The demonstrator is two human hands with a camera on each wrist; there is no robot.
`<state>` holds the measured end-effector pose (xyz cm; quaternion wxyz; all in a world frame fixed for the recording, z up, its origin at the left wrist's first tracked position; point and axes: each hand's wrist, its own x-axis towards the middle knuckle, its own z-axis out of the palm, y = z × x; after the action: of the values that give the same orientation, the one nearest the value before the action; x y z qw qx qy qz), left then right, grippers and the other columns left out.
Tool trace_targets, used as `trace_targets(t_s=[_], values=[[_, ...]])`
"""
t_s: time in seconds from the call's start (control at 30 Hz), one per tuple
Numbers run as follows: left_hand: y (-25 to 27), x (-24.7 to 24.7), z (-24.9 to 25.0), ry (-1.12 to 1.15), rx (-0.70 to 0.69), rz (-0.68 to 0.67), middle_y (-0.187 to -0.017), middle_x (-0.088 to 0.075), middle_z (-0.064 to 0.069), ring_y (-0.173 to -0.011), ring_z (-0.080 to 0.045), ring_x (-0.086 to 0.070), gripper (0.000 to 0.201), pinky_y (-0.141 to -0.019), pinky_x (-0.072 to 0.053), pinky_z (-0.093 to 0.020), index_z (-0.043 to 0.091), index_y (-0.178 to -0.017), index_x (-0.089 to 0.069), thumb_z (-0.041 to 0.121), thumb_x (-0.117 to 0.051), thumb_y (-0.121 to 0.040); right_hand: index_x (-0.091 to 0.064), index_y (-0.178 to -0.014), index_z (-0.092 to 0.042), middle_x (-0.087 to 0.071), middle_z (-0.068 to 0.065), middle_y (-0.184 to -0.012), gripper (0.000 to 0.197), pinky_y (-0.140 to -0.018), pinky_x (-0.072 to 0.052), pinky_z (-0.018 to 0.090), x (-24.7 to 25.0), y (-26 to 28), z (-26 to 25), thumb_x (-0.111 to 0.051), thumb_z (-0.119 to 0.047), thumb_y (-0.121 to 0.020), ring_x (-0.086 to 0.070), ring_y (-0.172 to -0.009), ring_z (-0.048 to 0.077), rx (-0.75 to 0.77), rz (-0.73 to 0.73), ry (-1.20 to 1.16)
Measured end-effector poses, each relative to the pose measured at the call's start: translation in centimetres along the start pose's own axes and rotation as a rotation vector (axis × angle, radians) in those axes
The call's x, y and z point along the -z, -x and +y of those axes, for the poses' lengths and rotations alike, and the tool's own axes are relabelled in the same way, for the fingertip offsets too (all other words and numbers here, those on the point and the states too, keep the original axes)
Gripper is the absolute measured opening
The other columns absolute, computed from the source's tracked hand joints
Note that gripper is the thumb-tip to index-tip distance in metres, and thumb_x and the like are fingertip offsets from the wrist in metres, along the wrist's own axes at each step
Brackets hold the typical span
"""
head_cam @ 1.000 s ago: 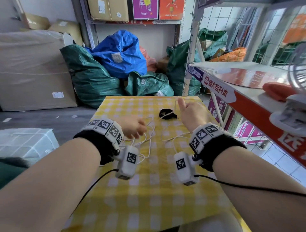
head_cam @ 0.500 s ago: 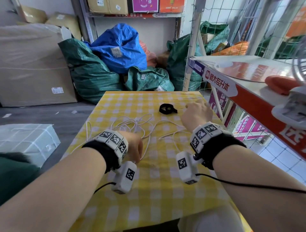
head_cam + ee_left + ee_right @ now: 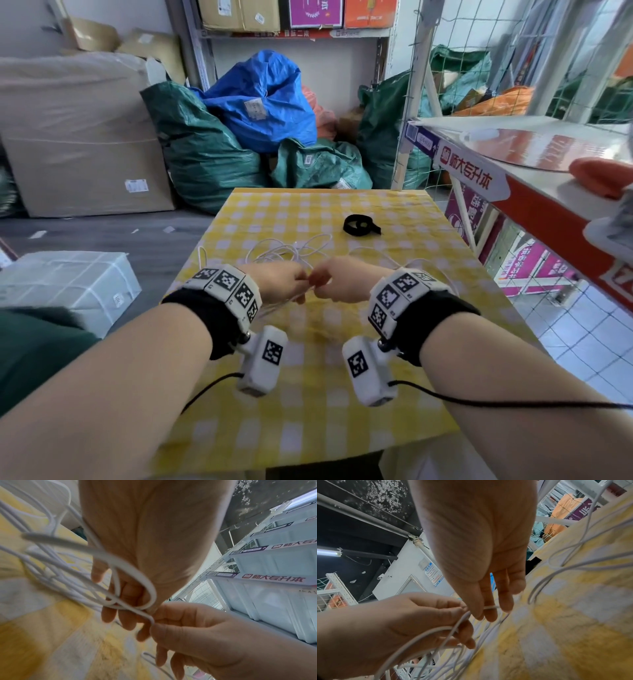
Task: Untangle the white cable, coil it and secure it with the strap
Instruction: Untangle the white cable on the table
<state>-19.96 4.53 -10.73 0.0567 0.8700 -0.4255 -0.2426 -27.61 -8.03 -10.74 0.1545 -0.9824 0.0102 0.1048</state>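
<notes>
On the table (image 3: 394, 318) the two hands meet near the middle — the left hand (image 3: 279, 282) to the left, the right hand (image 3: 344, 281) to the right, fingertips touching. Both pinch the cable (image 3: 287, 248), whose loops lie just behind them. The strap (image 3: 359, 225) lies farther back, apart from the cable. Sacks (image 3: 212, 154) are piled on the floor behind the table — a shelf (image 3: 513, 164) stands at its right.

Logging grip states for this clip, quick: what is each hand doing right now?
Left hand: fingers curled round loops of the white cable.
Right hand: pinching a strand of the same cable.
</notes>
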Motion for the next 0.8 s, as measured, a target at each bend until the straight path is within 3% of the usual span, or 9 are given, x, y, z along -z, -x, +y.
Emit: trace_targets(t_s=[0.13, 0.2, 0.3, 0.4, 0.47, 0.57, 0.63, 0.7, 0.8], values=[[-0.4, 1.1, -1.5, 0.174, -0.038, 0.175, -0.081, -0.052, 0.002, -0.081, -0.019, -0.050, 0.023, -0.074, -0.038, -0.030, 0.024, -0.078, -0.052, 0.035, -0.044, -0.097, -0.070, -0.085, -0.015, -0.056, -0.003, -0.066, 0.021, -0.051, -0.037, 0.020, 1.0, 0.0, 0.8, -0.055, -0.026, -0.094, -0.047, -0.057, 0.008, -0.063, 0.211, -0.158], [0.1, 1.9, -1.9, 0.188, -0.048, 0.196, -0.083, -0.055, 0.005, -0.080, -0.015, -0.052, 0.020, -0.071, -0.039, -0.028, 0.023, -0.087, -0.057, 0.039, -0.048, -0.095, -0.072, -0.086, -0.010, -0.057, 0.000, -0.067, 0.026, -0.047, -0.035, 0.020, 1.9, 0.0, 1.6, -0.052, -0.024, -0.095, -0.045, -0.052, 0.010, -0.145, 0.377, -0.249], [0.7, 2.9, -2.3, 0.110, -0.025, 0.231, -0.080, -0.053, 0.013, -0.075, -0.006, -0.050, 0.008, -0.063, -0.037, -0.020, 0.021, -0.092, -0.060, 0.025, -0.052, -0.094, -0.056, -0.065, -0.005, -0.048, 0.005, -0.059, 0.038, -0.048, -0.033, 0.026, 3.1, 0.4, 2.6, -0.049, -0.024, -0.097, -0.041, -0.050, 0.016, -0.230, 0.535, -0.291], [0.6, 3.5, -2.7, -0.095, 0.085, 0.277, -0.080, -0.059, 0.004, -0.072, -0.012, -0.051, 0.018, -0.058, -0.036, -0.022, 0.019, -0.083, -0.062, 0.017, -0.049, -0.094, -0.040, -0.053, -0.011, -0.040, 0.002, -0.053, 0.045, -0.045, -0.028, 0.026, 3.9, 0.7, 3.1, -0.045, -0.019, -0.096, -0.037, -0.049, 0.015, -0.338, 0.675, -0.321], [0.7, 3.8, -3.2, -0.185, 0.161, 0.303, -0.085, -0.065, -0.001, -0.078, -0.018, -0.057, 0.023, -0.065, -0.042, -0.026, 0.017, -0.080, -0.064, 0.021, -0.047, -0.096, -0.040, -0.053, -0.012, -0.040, 0.003, -0.055, 0.042, -0.044, -0.028, 0.026, 4.3, 0.8, 3.5, -0.044, -0.017, -0.095, -0.039, -0.052, 0.017, -0.429, 0.674, -0.301], [0.9, 4.1, -3.6, -0.220, 0.209, 0.368, -0.090, -0.068, -0.004, -0.087, -0.023, -0.062, 0.027, -0.077, -0.050, -0.035, 0.018, -0.083, -0.062, 0.026, -0.041, -0.098, -0.049, -0.064, -0.007, -0.047, 0.007, -0.064, 0.029, -0.047, -0.032, 0.026, 4.6, 1.1, 3.8, -0.044, -0.012, -0.092, -0.046, -0.060, 0.022, -0.556, 0.580, -0.238], [0.9, 4.4, -3.5, -0.176, 0.192, 0.422, -0.091, -0.068, -0.005, -0.088, -0.025, -0.061, 0.027, -0.080, -0.050, -0.038, 0.018, -0.082, -0.059, 0.024, -0.039, -0.098, -0.063, -0.098, -0.005, -0.061, 0.013, -0.095, 0.021, -0.065, -0.045, 0.028, 4.6, 1.3, 3.3, -0.045, -0.012, -0.092, -0.056, -0.088, 0.027, -0.562, 0.508, -0.216], [0.8, 5.0, -3.1, -0.160, 0.162, 0.457, -0.090, -0.069, -0.003, -0.089, -0.024, -0.060, 0.027, -0.080, -0.047, -0.036, 0.021, -0.079, -0.057, 0.024, -0.038, -0.097, -0.044, -0.137, -0.014, -0.047, 0.012, -0.134, 0.047, -0.095, -0.041, 0.037, 4.5, 1.3, 2.6, -0.048, -0.016, -0.090, -0.042, -0.123, 0.031, -0.479, 0.463, -0.162], [0.8, 6.1, -1.9, -0.145, 0.108, 0.513, -0.086, -0.067, 0.003, -0.085, -0.018, -0.055, 0.026, -0.074, -0.038, -0.030, 0.021, -0.081, -0.058, 0.025, -0.038, -0.097, -0.029, -0.147, -0.028, -0.035, 0.002, -0.145, 0.067, -0.104, -0.034, 0.040, 4.7, 1.4, 0.3, -0.058, -0.028, -0.087, -0.030, -0.131, 0.028, -0.259, 0.571, 0.006]])
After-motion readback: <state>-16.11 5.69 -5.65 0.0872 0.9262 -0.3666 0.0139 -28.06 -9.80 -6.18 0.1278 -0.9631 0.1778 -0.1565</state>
